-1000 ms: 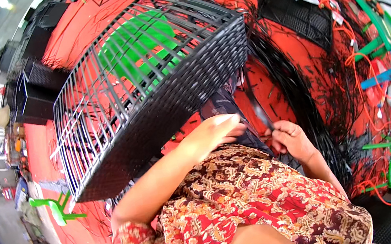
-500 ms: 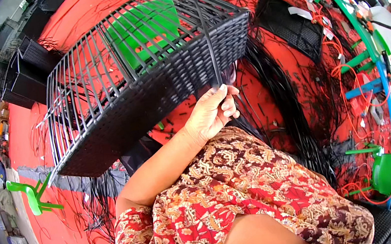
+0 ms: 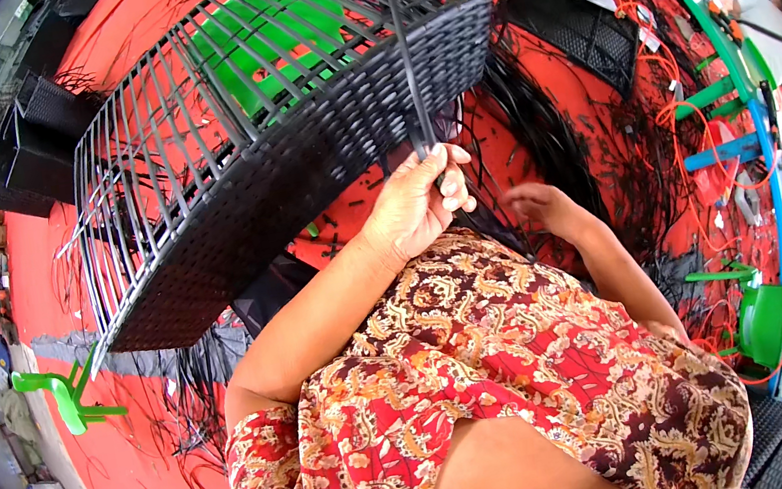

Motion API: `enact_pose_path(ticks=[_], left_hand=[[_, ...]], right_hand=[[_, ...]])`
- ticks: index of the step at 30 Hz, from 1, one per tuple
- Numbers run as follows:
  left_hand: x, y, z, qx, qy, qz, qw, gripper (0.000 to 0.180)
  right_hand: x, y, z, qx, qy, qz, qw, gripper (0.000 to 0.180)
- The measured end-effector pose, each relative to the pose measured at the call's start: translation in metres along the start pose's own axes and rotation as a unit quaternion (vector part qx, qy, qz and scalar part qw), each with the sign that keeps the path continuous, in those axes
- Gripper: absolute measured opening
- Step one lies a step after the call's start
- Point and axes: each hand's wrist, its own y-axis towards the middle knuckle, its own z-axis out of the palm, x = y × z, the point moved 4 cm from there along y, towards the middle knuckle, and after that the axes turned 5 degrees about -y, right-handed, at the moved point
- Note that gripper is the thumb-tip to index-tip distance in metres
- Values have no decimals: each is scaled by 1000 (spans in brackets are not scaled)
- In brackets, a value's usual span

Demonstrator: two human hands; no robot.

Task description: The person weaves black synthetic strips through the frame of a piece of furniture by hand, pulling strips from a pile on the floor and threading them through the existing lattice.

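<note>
A black wicker furniture frame (image 3: 299, 172) lies tilted in front of me, its near side woven and its top a row of bare bars. A flat black plastic strip (image 3: 407, 60) runs down over its woven side. My left hand (image 3: 417, 202) is closed on the strip's lower part, thumb against fingers, just below the weave. To its right, my right hand (image 3: 547, 208) hovers near my lap, slightly blurred, fingers loosely stretched with nothing visible in them. Behind the bars shows a green plastic stool (image 3: 269, 35).
A thick bundle of black strips (image 3: 557, 139) trails along the red floor covering (image 3: 126, 26). At right stand a green and blue rack (image 3: 761, 138) with tangled orange cord and a green chair (image 3: 765, 325). Another green stool (image 3: 70, 394) is at left. Black woven pieces (image 3: 43, 145) stand at far left.
My right hand has come into view from the right. The left hand keeps its hold on the strip. The frame appears slightly higher and further left in view.
</note>
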Motion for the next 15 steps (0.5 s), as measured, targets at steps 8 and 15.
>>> enact_pose_path(ticks=[8, 15], left_hand=[[-5, -7, -9, -63, -58, 6, 996, 33], [-18, -26, -29, -186, 72, 9, 980, 42]], right_hand=[[99, 11, 61, 208, 459, -111, 856, 41], [64, 15, 13, 111, 280, -51, 952, 20]])
